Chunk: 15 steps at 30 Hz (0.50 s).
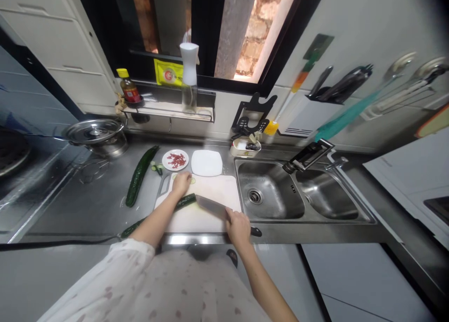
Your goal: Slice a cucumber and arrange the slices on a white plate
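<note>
My right hand (239,226) grips the dark handle of a wide-bladed kitchen knife (212,207), which lies low over the white cutting board (213,225). The blade's tip is beside the cut end of a cucumber (185,201), which runs under my left forearm toward the counter's front edge. My left hand (181,184) is at the far left of the board, fingers curled down and closed at a cucumber slice (192,180); the fingertips are partly hidden. Behind the board, a small plate (164,162) bears chopped red pieces (176,161), and a square white plate (206,162) stands alongside.
A whole cucumber (139,179) and small cucumber ends (157,168) lie left of the board. A double sink (273,210) with a black faucet (308,154) adjoins its right. A lidded steel pot (101,137) stands back left. A knife block (308,114) hangs on the wall.
</note>
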### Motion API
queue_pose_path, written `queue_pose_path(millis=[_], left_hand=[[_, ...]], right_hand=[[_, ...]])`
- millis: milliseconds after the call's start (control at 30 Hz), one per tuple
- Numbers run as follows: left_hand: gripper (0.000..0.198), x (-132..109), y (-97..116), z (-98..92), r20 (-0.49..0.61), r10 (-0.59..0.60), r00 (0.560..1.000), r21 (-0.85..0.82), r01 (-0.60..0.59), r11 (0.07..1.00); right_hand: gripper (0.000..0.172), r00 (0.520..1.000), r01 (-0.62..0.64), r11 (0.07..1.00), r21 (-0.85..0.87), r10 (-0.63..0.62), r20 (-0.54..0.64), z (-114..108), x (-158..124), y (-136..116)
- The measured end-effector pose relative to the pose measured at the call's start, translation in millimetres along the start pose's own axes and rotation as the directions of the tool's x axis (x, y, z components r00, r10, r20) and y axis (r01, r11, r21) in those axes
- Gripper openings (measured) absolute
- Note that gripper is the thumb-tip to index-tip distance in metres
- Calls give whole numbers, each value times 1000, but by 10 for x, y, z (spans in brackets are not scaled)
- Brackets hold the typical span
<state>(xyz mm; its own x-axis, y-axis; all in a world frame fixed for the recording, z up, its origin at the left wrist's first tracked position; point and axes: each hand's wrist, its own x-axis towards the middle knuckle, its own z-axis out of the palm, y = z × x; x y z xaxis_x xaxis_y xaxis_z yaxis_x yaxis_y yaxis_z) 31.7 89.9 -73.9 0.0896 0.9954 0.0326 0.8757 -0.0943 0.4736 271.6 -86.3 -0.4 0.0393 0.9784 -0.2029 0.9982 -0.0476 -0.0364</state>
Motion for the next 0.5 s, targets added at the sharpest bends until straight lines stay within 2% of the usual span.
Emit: queue_pose_path(millis=[267, 500], left_hand=[[27, -22, 33, -96, 53, 8, 999, 132, -15, 991], [29, -40, -85, -207, 150, 150, 977, 110, -167, 980]], right_hand=[[46, 1000, 5, 1000, 8, -5, 6, -46, -1, -18], [46, 1000, 6, 999, 40, -6, 7, -27, 7, -8]])
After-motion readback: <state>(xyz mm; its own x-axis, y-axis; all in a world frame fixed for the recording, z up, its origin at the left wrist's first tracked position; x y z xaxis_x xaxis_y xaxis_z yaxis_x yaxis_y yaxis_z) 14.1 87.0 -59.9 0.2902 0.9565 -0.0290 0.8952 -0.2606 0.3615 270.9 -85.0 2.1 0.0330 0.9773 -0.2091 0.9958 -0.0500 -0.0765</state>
